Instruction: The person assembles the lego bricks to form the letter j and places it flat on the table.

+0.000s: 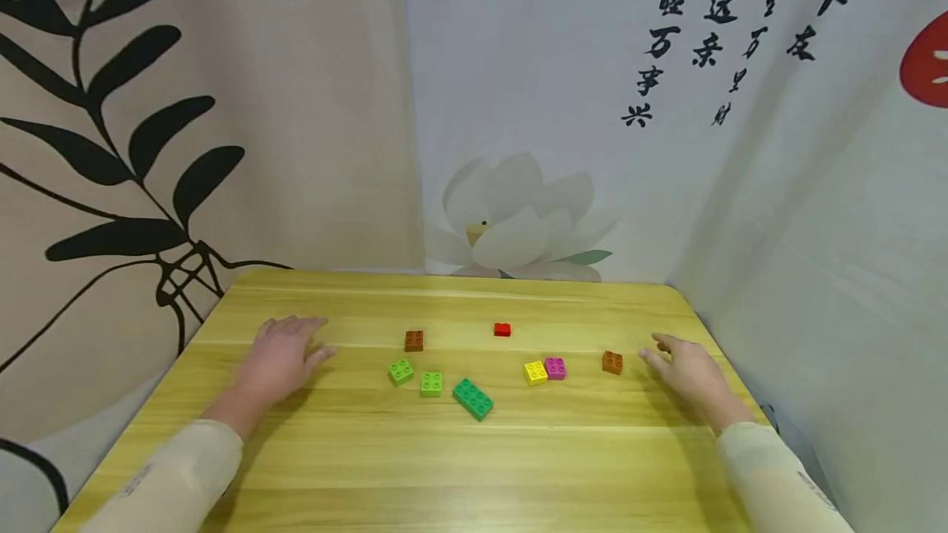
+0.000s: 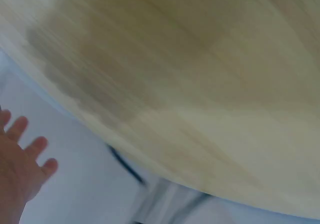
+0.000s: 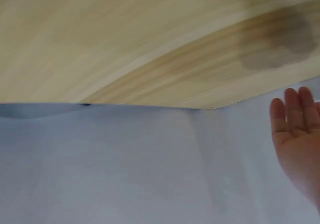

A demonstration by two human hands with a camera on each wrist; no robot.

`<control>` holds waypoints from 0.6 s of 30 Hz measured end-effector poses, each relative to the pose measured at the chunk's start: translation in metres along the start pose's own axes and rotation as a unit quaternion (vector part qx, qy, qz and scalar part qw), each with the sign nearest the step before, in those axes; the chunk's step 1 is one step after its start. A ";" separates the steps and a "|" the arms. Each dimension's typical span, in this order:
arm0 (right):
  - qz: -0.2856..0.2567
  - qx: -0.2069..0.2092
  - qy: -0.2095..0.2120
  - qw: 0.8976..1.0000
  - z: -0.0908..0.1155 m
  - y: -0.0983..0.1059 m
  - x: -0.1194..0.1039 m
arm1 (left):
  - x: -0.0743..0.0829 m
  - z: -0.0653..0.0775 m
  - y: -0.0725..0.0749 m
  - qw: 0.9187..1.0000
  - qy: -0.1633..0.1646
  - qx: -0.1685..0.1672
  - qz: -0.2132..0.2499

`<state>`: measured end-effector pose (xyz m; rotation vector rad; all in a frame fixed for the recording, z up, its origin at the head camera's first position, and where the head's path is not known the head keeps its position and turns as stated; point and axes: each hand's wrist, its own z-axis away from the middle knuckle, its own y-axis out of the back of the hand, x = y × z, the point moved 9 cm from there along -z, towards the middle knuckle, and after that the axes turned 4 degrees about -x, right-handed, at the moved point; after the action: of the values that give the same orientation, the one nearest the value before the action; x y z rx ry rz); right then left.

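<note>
Toy building bricks lie scattered on the wooden table (image 1: 355,475). My left hand (image 1: 285,356) is over the table's left side with nothing in it, fingers extended; its fingers also show at the lower left of the left wrist view. A brown brick (image 1: 414,340) and two lime bricks, one (image 1: 401,372) tilted and one (image 1: 431,384) nearly square-on, are nearest to it. A longer green brick (image 1: 472,399) lies at an angle beside them. Over the right side, my right hand (image 1: 689,373) holds nothing, its fingers toward an orange-brown brick (image 1: 612,363).
Yellow (image 1: 536,373) and magenta (image 1: 555,368) bricks sit side by side right of the middle. Farther back lies a small red brick (image 1: 502,329). Printed curtains (image 1: 518,105) hang behind the far table edge and along the right side.
</note>
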<state>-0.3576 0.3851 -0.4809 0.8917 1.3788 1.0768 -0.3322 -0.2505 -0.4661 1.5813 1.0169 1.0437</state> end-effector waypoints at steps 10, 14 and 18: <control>-0.008 0.060 0.141 0.988 0.002 -0.015 -0.086 | 0.140 0.000 -0.018 0.975 -0.216 0.015 -0.052; 0.005 0.067 0.198 0.978 0.004 -0.026 -0.123 | 0.170 -0.002 -0.026 0.967 -0.248 0.012 -0.053; 0.007 0.050 0.232 0.971 0.007 -0.037 -0.153 | 0.194 -0.005 -0.033 0.959 -0.279 0.003 -0.054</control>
<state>-0.3334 0.2297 -0.4694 0.7485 1.8267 1.2883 -0.2849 -0.0596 -0.4674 1.6699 0.7023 0.4689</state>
